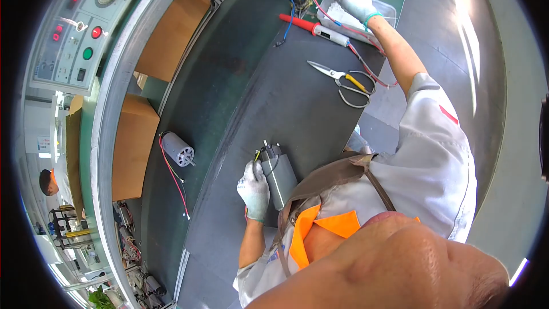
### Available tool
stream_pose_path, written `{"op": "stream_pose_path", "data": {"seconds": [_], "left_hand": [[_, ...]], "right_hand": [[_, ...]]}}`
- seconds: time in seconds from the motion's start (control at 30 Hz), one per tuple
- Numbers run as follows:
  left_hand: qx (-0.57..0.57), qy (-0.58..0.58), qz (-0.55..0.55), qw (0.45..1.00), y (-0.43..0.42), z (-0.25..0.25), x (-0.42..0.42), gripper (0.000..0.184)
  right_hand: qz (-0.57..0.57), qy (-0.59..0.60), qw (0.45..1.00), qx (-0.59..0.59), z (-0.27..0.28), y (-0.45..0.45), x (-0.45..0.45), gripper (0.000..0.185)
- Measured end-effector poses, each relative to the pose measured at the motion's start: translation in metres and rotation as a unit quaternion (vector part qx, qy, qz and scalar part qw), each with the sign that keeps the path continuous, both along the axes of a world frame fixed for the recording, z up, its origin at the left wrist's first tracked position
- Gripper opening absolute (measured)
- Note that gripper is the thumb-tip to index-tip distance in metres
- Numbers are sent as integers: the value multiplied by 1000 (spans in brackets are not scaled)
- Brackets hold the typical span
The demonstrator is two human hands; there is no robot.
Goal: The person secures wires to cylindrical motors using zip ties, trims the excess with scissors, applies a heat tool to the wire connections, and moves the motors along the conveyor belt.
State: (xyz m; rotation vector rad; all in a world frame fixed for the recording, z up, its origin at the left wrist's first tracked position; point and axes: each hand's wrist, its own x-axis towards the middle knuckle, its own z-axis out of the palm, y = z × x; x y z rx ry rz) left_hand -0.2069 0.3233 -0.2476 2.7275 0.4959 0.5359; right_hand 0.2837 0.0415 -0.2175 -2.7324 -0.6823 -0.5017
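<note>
My left hand, in a white glove, is closed beside a grey cylindrical motor lying on the dark mat. Its fingertips pinch a yellow-green wire at the motor's terminal end. My right hand, also gloved, reaches over a clear plastic tray holding white material. The right fingers are curled together; what they hold, if anything, is too small to make out. Near the tray lies a red-and-white probe-like tool with a cable. Scissors with one yellow-wrapped handle lie below it.
A second motor with red and white leads sits on the green surface to the left. Cardboard boxes stand behind a metal rail. At upper left is a control panel with red digits. Another person is far left.
</note>
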Motion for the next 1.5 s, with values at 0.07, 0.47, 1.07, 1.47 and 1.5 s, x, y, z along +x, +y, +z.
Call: {"op": "stream_pose_path", "data": {"seconds": [0.07,0.47,1.07,1.47,1.5], "left_hand": [[10,-12,-3,1000,-3,0,-1,18],[-154,53,-26,986,9,17,-17,26],[-562,272,37,781,60,89,-16,33],[-606,232,103,754,41,79,-23,40],[-590,195,124,773,33,75,-21,36]], "right_hand": [[8,-5,999,-37,-37,-4,40,25],[12,-75,996,55,-18,-7,24,16],[294,697,482,442,2,112,-292,21],[564,74,803,176,-37,132,-374,27],[563,74,804,176,-36,133,-373,27]]}}
